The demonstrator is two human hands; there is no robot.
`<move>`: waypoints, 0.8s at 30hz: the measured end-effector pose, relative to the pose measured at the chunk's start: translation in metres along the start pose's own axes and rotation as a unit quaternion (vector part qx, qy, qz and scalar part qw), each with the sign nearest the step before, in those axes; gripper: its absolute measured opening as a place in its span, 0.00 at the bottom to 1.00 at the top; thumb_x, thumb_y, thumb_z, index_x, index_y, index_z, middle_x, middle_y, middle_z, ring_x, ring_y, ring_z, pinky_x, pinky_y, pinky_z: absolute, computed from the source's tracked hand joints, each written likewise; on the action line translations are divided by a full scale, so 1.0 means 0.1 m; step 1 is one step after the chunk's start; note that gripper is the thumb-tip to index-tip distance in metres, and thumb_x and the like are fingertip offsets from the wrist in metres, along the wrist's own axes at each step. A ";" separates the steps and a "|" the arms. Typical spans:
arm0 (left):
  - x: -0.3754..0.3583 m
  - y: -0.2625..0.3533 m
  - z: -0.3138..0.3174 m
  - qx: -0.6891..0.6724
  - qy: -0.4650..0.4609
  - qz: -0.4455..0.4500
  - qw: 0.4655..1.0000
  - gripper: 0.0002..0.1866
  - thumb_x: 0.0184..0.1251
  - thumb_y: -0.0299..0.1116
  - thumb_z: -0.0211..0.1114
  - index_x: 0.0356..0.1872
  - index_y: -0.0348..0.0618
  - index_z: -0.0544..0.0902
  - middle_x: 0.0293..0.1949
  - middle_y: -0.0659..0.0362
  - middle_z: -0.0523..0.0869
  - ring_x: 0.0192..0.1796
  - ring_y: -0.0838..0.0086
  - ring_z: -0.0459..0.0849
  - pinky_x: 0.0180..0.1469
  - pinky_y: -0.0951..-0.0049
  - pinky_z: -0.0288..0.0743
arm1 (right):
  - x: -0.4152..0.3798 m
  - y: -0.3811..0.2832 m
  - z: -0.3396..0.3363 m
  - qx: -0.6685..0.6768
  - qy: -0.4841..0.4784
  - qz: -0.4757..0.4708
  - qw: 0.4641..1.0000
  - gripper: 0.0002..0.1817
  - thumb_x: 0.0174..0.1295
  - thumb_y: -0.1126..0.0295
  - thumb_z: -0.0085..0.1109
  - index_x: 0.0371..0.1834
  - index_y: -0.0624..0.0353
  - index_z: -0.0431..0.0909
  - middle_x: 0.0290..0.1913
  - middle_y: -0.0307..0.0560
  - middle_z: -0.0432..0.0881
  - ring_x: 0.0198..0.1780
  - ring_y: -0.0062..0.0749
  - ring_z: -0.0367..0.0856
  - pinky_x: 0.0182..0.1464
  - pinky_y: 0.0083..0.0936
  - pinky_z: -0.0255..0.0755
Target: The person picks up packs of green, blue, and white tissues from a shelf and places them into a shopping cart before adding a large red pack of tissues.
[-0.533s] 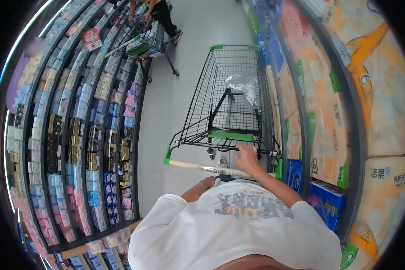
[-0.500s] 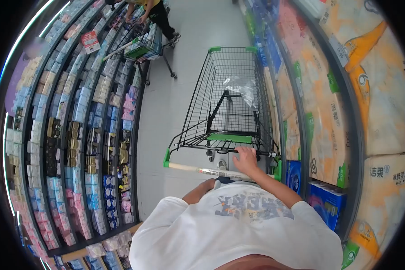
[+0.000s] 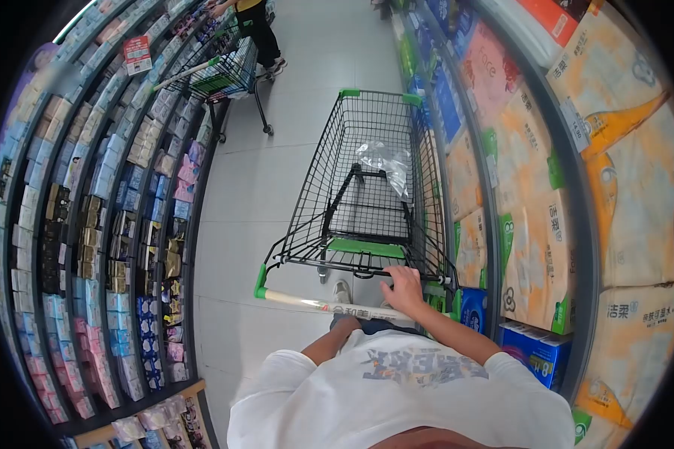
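A black wire shopping cart [image 3: 307, 196] with green trim stands in front of me, its pale handle bar [image 3: 292, 299] close to my body. My right hand [image 3: 404, 290] reaches over the handle, with its fingers closed over the cart's rear top rail. Against the dark trousers at my hip is my left hand [image 3: 344, 323]; its fingers are hidden, possibly in a pocket. A crumpled clear plastic bag [image 3: 388, 163] lies in the cart's basket.
Shelves [image 3: 93, 247] of small packs curve along the left side. Large tissue packs [image 3: 538, 254] and blue boxes [image 3: 533, 350] fill the right shelves. Farther up the aisle, a person [image 3: 259, 34] in dark trousers stands by another shopping cart [image 3: 228, 75].
My cart now appears a little lower and farther left in view, with my right hand still on its rail. The other person and cart have shifted left and upward in view.
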State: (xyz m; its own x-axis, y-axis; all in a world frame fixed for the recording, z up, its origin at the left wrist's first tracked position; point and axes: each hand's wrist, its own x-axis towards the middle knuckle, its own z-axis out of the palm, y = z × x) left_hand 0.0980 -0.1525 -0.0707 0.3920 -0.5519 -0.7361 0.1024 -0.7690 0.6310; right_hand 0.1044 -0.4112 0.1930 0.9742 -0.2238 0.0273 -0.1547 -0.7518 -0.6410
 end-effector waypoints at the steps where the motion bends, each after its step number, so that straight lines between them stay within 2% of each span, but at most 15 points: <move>1: -0.10 0.10 -0.05 0.002 0.000 -0.004 1.000 0.25 0.62 0.44 0.65 0.59 0.48 0.85 0.59 0.42 0.84 0.65 0.56 0.81 0.66 0.58 0.73 | 0.01 0.00 -0.01 0.000 0.000 0.008 1.000 0.18 0.57 0.64 0.66 0.50 0.56 0.80 0.45 0.49 0.83 0.54 0.45 0.79 0.59 0.42 0.64; 3: -0.34 0.45 -0.13 0.171 0.032 -0.135 0.975 0.25 0.53 0.42 0.70 0.52 0.41 0.87 0.57 0.44 0.85 0.61 0.53 0.84 0.62 0.61 0.77 | -0.03 -0.02 0.00 0.001 -0.001 0.016 1.000 0.18 0.57 0.64 0.67 0.49 0.56 0.81 0.45 0.48 0.83 0.54 0.45 0.79 0.59 0.41 0.64; 4: -0.49 0.64 -0.18 0.170 0.077 -0.154 0.970 0.26 0.55 0.48 0.68 0.51 0.42 0.88 0.55 0.45 0.86 0.58 0.53 0.85 0.59 0.58 0.79 | -0.03 0.01 0.00 -0.001 -0.002 0.012 1.000 0.18 0.56 0.64 0.67 0.50 0.56 0.81 0.45 0.49 0.83 0.54 0.45 0.79 0.59 0.42 0.64; 7: -0.27 0.34 -0.10 0.176 0.117 -0.179 0.961 0.25 0.54 0.48 0.68 0.50 0.43 0.88 0.55 0.47 0.87 0.60 0.57 0.85 0.60 0.57 0.78 | -0.02 0.03 0.02 -0.004 -0.006 0.001 1.000 0.18 0.56 0.65 0.67 0.50 0.56 0.80 0.46 0.49 0.83 0.54 0.45 0.79 0.59 0.42 0.65; 10: -0.03 0.24 -0.02 0.181 0.075 -0.213 0.957 0.24 0.54 0.47 0.67 0.50 0.45 0.89 0.57 0.48 0.86 0.61 0.58 0.85 0.61 0.57 0.77 | -0.06 0.04 0.02 -0.011 -0.022 0.005 1.000 0.20 0.57 0.65 0.66 0.53 0.56 0.79 0.48 0.51 0.83 0.55 0.47 0.78 0.59 0.43 0.65; 11: 0.14 0.13 0.08 0.194 0.062 -0.195 0.959 0.24 0.54 0.47 0.67 0.50 0.45 0.89 0.57 0.48 0.86 0.61 0.58 0.85 0.61 0.57 0.77 | -0.06 0.07 -0.02 -0.017 -0.031 0.000 0.999 0.21 0.57 0.65 0.66 0.54 0.56 0.79 0.49 0.52 0.83 0.56 0.47 0.78 0.60 0.43 0.65; 12: 0.34 -0.06 0.14 0.221 0.043 -0.133 0.965 0.24 0.54 0.45 0.67 0.51 0.45 0.89 0.57 0.48 0.86 0.61 0.57 0.84 0.62 0.57 0.77 | -0.05 0.09 -0.06 -0.029 -0.015 0.015 0.999 0.21 0.57 0.65 0.66 0.54 0.56 0.79 0.49 0.52 0.83 0.56 0.47 0.78 0.60 0.43 0.65; 14: 0.59 -0.22 0.20 0.258 -0.020 -0.036 0.965 0.25 0.56 0.46 0.65 0.54 0.44 0.87 0.60 0.47 0.84 0.63 0.55 0.82 0.65 0.60 0.75 | -0.08 0.11 -0.10 -0.015 -0.065 -0.032 0.997 0.23 0.58 0.65 0.65 0.58 0.57 0.77 0.51 0.53 0.82 0.58 0.49 0.77 0.62 0.44 0.65; 15: 0.66 -0.22 0.20 0.258 -0.028 -0.025 0.966 0.25 0.56 0.46 0.65 0.54 0.44 0.87 0.60 0.47 0.84 0.63 0.55 0.82 0.65 0.60 0.75 | -0.08 0.12 -0.11 -0.025 -0.063 -0.023 0.997 0.23 0.58 0.65 0.65 0.58 0.57 0.77 0.51 0.53 0.82 0.58 0.49 0.77 0.62 0.44 0.65; 17: 0.66 -0.27 0.28 0.105 -0.100 -0.068 0.987 0.29 0.68 0.44 0.59 0.69 0.49 0.76 0.74 0.53 0.70 0.76 0.61 0.68 0.74 0.65 0.64 | -0.11 0.15 -0.13 -0.017 -0.061 -0.061 0.996 0.25 0.59 0.65 0.65 0.60 0.57 0.76 0.52 0.53 0.81 0.58 0.49 0.76 0.64 0.44 0.64; 18: 0.54 -0.07 0.18 0.179 -0.128 -0.087 0.972 0.29 0.70 0.46 0.56 0.71 0.50 0.74 0.75 0.54 0.69 0.76 0.61 0.68 0.74 0.65 0.64 | -0.13 0.17 -0.13 -0.019 -0.062 -0.057 0.996 0.25 0.59 0.65 0.65 0.60 0.57 0.76 0.52 0.53 0.81 0.58 0.49 0.76 0.64 0.44 0.64; 19: 0.40 -0.03 0.20 0.181 -0.131 -0.086 0.971 0.29 0.70 0.46 0.56 0.71 0.50 0.74 0.75 0.54 0.69 0.76 0.61 0.68 0.74 0.65 0.64 | -0.14 0.18 -0.13 -0.019 -0.075 -0.049 0.996 0.25 0.59 0.65 0.64 0.61 0.56 0.76 0.54 0.53 0.81 0.59 0.49 0.76 0.64 0.44 0.64; 21: 0.20 0.16 0.14 0.218 -0.046 -0.136 0.965 0.29 0.73 0.46 0.52 0.73 0.51 0.72 0.75 0.54 0.68 0.76 0.61 0.67 0.75 0.64 0.63 | -0.12 0.21 -0.15 -0.019 -0.077 -0.034 0.996 0.26 0.58 0.64 0.64 0.61 0.56 0.75 0.55 0.53 0.80 0.61 0.49 0.75 0.64 0.45 0.64; 22: 0.10 0.31 0.05 0.230 -0.055 -0.148 0.960 0.29 0.75 0.50 0.50 0.73 0.51 0.71 0.75 0.52 0.69 0.77 0.60 0.67 0.75 0.62 0.63 | -0.13 0.21 -0.16 -0.019 -0.071 -0.043 0.996 0.25 0.58 0.64 0.64 0.61 0.56 0.75 0.54 0.53 0.80 0.60 0.49 0.75 0.64 0.45 0.64; 24: 0.17 0.11 0.12 0.243 -0.024 -0.116 0.963 0.30 0.75 0.52 0.48 0.73 0.51 0.71 0.75 0.52 0.69 0.77 0.59 0.66 0.75 0.62 0.62 | -0.14 0.22 -0.17 -0.013 -0.057 -0.047 0.997 0.25 0.58 0.64 0.64 0.61 0.55 0.76 0.53 0.53 0.80 0.59 0.49 0.75 0.64 0.46 0.65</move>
State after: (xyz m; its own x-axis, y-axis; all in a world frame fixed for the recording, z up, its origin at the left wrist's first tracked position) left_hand 0.0953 -0.1743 -0.0795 0.3656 -0.3529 -0.8613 -0.2630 -0.9268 0.2681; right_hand 0.0843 -0.4348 0.1920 0.9967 -0.0814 -0.0024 -0.0654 -0.7825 -0.6192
